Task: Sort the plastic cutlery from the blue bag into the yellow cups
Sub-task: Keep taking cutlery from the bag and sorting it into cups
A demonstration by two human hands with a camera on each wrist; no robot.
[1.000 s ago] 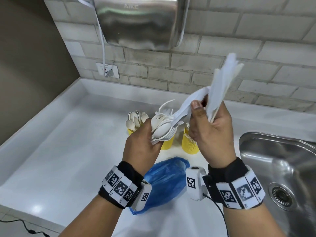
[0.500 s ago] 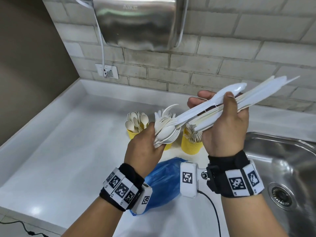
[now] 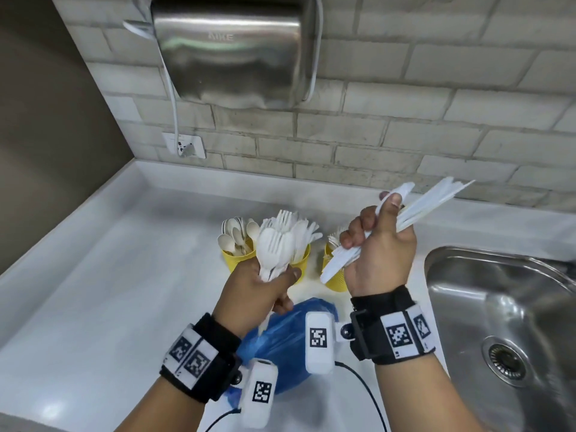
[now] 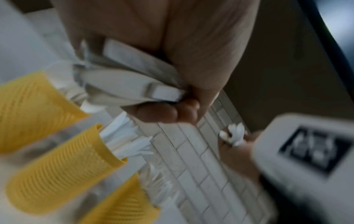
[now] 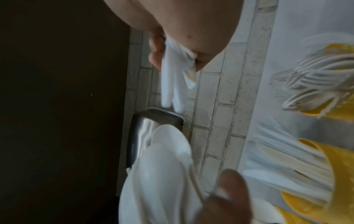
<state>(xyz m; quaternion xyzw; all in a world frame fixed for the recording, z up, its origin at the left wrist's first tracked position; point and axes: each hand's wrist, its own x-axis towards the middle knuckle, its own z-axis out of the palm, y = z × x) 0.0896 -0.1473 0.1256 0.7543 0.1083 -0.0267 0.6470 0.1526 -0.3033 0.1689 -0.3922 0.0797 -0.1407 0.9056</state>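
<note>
My left hand (image 3: 280,285) grips a mixed bundle of white plastic spoons and forks (image 3: 277,241), heads up, in front of the yellow cups. My right hand (image 3: 374,226) grips a bundle of white knives (image 3: 430,201) slanting up to the right, just above the right yellow cup (image 3: 336,280). The left yellow cup (image 3: 232,261) holds spoons. The middle yellow cup (image 3: 304,260) is partly hidden behind the left bundle. The crumpled blue bag (image 3: 280,347) lies on the counter under my wrists. The left wrist view shows fingers (image 4: 168,112) curled round the handles (image 4: 124,84).
A steel sink (image 3: 498,307) is sunk into the white counter (image 3: 109,291) at the right. A metal hand dryer (image 3: 230,48) hangs on the brick wall above, its cord running to a socket (image 3: 185,146). A dark wall bounds the left side.
My right hand drew a knife out of the left bundle, added it to its knives and moved right, away from the left hand. The left bundle turned upright.
</note>
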